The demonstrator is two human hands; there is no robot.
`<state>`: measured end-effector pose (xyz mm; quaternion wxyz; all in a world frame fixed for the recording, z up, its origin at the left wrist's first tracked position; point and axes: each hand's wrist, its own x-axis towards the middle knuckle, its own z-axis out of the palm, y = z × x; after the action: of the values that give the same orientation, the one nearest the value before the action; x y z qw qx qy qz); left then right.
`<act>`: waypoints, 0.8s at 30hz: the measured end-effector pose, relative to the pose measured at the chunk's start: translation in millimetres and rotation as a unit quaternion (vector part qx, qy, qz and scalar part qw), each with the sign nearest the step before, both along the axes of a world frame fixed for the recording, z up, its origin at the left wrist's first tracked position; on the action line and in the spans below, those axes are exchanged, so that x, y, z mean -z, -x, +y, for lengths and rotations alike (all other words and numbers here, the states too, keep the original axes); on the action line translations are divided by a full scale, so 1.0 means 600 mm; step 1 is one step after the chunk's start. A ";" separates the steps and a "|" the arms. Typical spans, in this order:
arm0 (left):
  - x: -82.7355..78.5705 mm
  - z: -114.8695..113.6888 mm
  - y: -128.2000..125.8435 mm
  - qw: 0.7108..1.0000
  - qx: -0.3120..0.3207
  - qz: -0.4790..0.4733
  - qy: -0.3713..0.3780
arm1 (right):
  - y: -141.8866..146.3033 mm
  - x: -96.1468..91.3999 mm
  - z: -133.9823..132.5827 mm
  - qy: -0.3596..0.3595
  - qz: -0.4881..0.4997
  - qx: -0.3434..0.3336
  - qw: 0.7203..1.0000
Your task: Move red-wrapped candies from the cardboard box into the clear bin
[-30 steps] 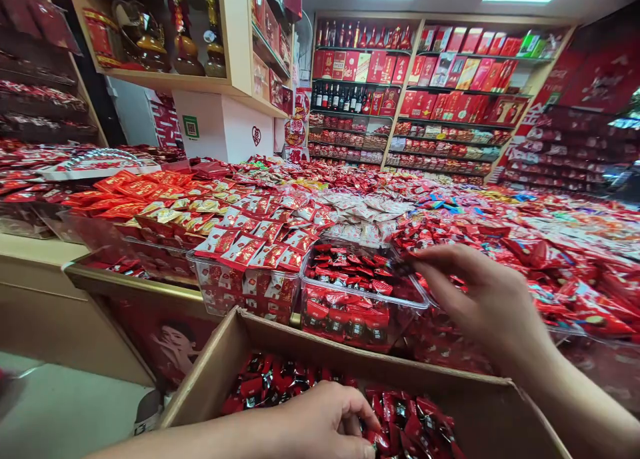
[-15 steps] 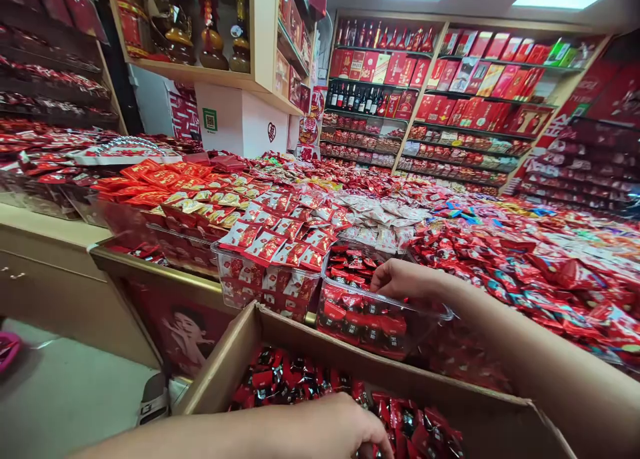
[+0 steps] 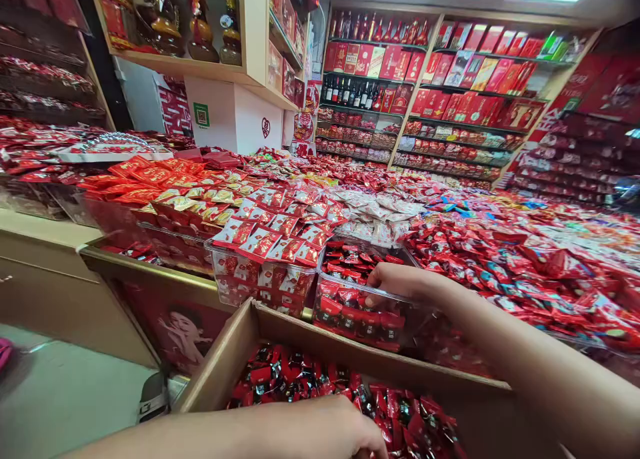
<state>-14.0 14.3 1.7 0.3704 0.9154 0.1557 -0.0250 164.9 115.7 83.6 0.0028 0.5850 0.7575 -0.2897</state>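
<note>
My right hand [image 3: 393,282] reaches over the rim into a clear plastic bin [image 3: 323,282] of red-and-black wrapped candies [image 3: 347,312]. Its fingers are bent down and close together behind the front wall, against the candies there; what they pinch is hidden. Low in the picture, my left hand [image 3: 345,425] is down in an open cardboard box [image 3: 215,359], over a loose heap of similar red-and-black wrapped candies [image 3: 280,372]. The left fingers point down and are mostly hidden by the hand and the picture's lower edge.
Left of the bin stands another clear bin with red-and-white packets [image 3: 260,242]. White packets [image 3: 375,212] lie behind, and a heap of red wrapped sweets [image 3: 500,265] is at the right. Shelves of bottles and red boxes [image 3: 400,62] line the back wall. A cabinet [image 3: 257,32] juts out above.
My right hand has sunk lower inside the clear bin, and a fingertip now shows through its front wall. My left hand stays in the box. The view has shifted slightly.
</note>
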 end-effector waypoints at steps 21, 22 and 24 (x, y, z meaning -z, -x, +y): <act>0.009 0.010 0.008 0.992 0.065 0.033 -0.099 | -0.007 -0.056 -0.023 -0.160 -0.140 0.015 0.977; 0.006 0.009 0.009 0.991 0.064 0.052 -0.109 | -0.009 -0.067 -0.043 -0.193 -0.124 0.028 0.973; 0.002 0.006 0.008 0.984 0.068 0.107 -0.125 | -0.004 -0.077 -0.094 -0.217 -0.061 0.039 0.974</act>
<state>-18.8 17.7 0.6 0.2316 0.9550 0.1335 -0.1284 167.1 59.3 129.7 -0.0894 0.6173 0.7772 -0.0827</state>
